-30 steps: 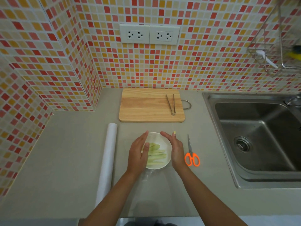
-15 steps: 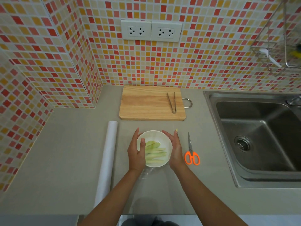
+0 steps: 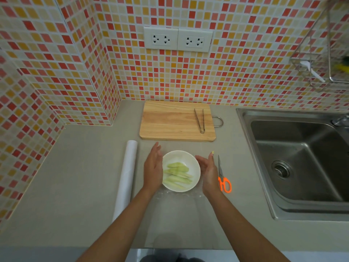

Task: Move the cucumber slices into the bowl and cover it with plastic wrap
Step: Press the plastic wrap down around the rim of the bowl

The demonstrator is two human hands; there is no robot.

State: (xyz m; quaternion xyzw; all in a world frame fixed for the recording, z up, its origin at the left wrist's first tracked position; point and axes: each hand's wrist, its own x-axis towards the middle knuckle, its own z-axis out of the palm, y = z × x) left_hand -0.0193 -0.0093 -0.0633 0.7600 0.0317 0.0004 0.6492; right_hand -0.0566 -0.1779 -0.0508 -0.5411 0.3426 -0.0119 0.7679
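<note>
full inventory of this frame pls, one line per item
bowl: 1, white, counter centre, between the hands
cucumber slices: several, pale green, inside the bowl
plastic wrap sheet: 1, clear, lying on the counter under and in front of the bowl
wrap roll: 1, white, left of the bowl
cutting board: 1, light wood, behind the bowl by the wall
tongs: 1, metal, on the board's right side
scissors: 1, orange handles, right of the bowl
sink: 1, steel, far right
sockets: 2, white, on the tiled wall
wire rack: 1, metal, top right
left hand: open, at the bowl's left side
right hand: open, at the bowl's right side
</note>
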